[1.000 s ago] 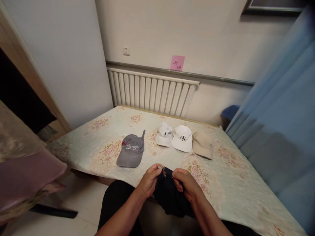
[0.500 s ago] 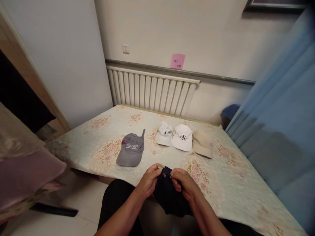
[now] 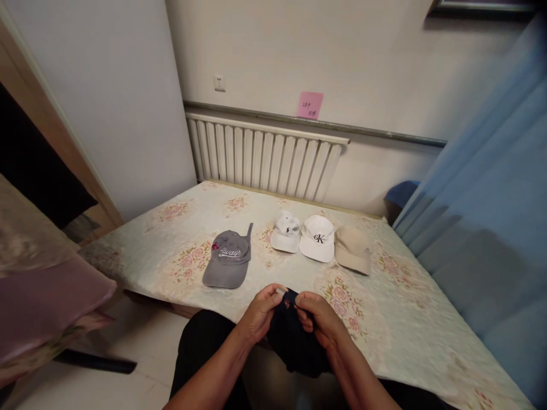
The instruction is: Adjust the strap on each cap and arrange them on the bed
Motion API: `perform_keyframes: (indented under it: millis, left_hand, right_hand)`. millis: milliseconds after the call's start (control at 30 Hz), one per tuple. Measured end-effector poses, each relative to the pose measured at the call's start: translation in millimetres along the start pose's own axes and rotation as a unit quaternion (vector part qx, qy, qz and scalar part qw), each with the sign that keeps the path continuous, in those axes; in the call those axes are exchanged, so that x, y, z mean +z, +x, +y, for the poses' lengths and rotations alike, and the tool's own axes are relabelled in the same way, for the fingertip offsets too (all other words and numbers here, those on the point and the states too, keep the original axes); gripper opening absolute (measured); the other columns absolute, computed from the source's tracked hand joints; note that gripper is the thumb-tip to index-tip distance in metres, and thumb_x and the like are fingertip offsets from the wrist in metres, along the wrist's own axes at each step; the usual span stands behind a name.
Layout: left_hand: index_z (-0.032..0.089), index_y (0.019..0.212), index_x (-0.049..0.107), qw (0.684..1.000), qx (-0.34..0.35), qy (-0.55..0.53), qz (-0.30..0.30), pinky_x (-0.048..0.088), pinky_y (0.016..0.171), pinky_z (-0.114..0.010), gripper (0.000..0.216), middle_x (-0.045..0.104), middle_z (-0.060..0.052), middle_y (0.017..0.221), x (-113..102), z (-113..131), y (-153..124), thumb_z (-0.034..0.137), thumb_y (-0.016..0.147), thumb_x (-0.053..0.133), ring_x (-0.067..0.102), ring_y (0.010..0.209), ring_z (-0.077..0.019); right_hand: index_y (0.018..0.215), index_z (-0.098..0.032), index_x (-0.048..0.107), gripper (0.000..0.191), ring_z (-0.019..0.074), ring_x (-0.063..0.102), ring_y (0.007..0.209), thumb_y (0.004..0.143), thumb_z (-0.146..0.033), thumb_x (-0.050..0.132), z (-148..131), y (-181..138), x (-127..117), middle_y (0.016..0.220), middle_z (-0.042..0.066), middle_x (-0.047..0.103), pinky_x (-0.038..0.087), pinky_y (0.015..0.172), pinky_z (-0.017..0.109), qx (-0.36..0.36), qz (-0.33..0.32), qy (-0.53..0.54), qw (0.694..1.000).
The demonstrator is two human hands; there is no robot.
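Note:
Between my hands is a dark navy or black cap [image 3: 294,341], held over my lap at the near edge of the bed. My left hand [image 3: 261,310] pinches one side of its back opening. On the other side, my right hand [image 3: 318,316] grips the strap end with curled fingers. Farther off lie a grey cap [image 3: 228,259] with white lettering and its strap sticking out, a small white cap [image 3: 285,232], a white cap with black letters [image 3: 317,239], and a beige cap [image 3: 352,249]. The last three sit side by side.
A flowered cover lies over the bed [image 3: 405,319]. Behind it are a white radiator [image 3: 265,154] and a pipe along the wall. A blue curtain [image 3: 482,188] hangs at the right. On the left are a pink cloth [image 3: 55,302] and a pale cabinet side [image 3: 111,102].
Both hands keep their hold on the dark cap, with only a slight shift of the fingers at its strap. The view has moved very slightly.

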State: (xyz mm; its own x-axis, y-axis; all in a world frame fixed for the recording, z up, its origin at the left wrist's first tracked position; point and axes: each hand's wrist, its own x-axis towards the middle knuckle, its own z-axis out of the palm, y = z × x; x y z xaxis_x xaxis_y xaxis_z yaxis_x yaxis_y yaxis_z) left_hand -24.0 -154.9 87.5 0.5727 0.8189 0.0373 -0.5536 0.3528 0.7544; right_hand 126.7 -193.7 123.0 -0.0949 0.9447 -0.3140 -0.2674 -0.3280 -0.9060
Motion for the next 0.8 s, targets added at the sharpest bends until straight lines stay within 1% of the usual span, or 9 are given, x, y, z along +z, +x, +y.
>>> perform_keyframes:
  millis: [167,333,467,567,700,800]
  left_hand:
    - [0.013,0.091,0.06,1.0,0.007,0.017,-0.008,0.038,0.071,-0.025,0.017,0.059,-0.004,0.076,2.2,0.9,-1.1,0.025,0.079,0.06,0.054,0.072,-0.0131]
    - [0.014,0.089,0.06,0.998,0.007,0.059,-0.01,0.039,0.073,-0.025,0.017,0.06,-0.003,0.078,7.8,2.5,-1.6,0.024,0.076,0.062,0.054,0.073,-0.0135]
    - [0.014,0.086,0.061,0.994,0.02,0.106,0.001,0.039,0.073,-0.024,0.016,0.06,-0.002,0.077,9.5,2.3,-0.7,0.024,0.075,0.064,0.054,0.074,-0.0129]
    - [0.014,0.087,0.06,0.993,0.018,0.12,0.002,0.04,0.071,-0.024,0.017,0.06,-0.001,0.076,8.0,2.6,-0.7,0.024,0.075,0.064,0.054,0.072,-0.0125]
    - [0.014,0.089,0.058,0.993,-0.004,0.12,0.003,0.041,0.068,-0.026,0.018,0.061,-0.002,0.076,6.5,3.9,-2.0,0.027,0.076,0.063,0.058,0.07,-0.0144]
    - [0.015,0.089,0.058,0.993,-0.014,0.115,0.013,0.042,0.066,-0.026,0.02,0.061,-0.002,0.075,7.7,4.2,-2.6,0.028,0.075,0.064,0.059,0.068,-0.0153]
  right_hand:
    - [0.059,-0.017,0.051,0.01,0.0035,0.024,0.032,0.065,-0.025,0.055,0.3,0.7,2.8,0.039,-0.008,0.04,0.011,0.036,0.021,-0.001,0.002,0.0,1.0]
    - [0.058,-0.017,0.051,0.011,0.0037,0.025,0.032,0.065,-0.025,0.056,0.5,2.4,4.6,0.039,-0.008,0.041,0.012,0.036,0.021,-0.005,0.009,-0.009,1.0]
    - [0.058,-0.018,0.05,0.017,0.0041,0.026,0.032,0.066,-0.03,0.06,1.9,4.3,6.2,0.038,-0.008,0.042,0.013,0.036,0.022,-0.023,0.029,-0.031,0.999]
    - [0.057,-0.018,0.05,0.019,0.0045,0.029,0.033,0.067,-0.031,0.06,3.4,3.8,6.0,0.039,-0.008,0.043,0.016,0.038,0.022,-0.04,0.044,-0.056,0.997]
    - [0.068,-0.016,0.058,0.008,0.0057,0.037,0.041,0.067,-0.023,0.057,2.6,-0.9,2.2,0.047,-0.006,0.049,0.024,0.044,0.021,-0.036,0.043,-0.097,0.994]
    - [0.075,-0.016,0.061,0.011,0.0068,0.04,0.045,0.066,-0.02,0.056,0.6,-4.6,-1.4,0.051,-0.006,0.051,0.027,0.047,0.021,-0.031,0.036,-0.108,0.993]
